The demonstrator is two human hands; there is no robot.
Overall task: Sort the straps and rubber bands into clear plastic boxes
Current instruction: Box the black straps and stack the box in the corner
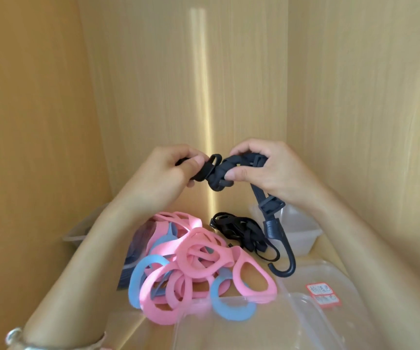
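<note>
Nearest to the camera stands a clear plastic box (pixel 241 322). A pile of pink and blue rubber bands (pixel 199 263) lies just behind it and partly over its rim. Both hands are raised above this pile. The left hand (pixel 168 170) pinches a loop at one end of a bundled black strap (pixel 223 173). The right hand (pixel 267 165) grips the bundle with curled fingers. Below the right hand the strap hangs down, and its hook (pixel 286 261) is near a heap of black straps (pixel 241 233).
</note>
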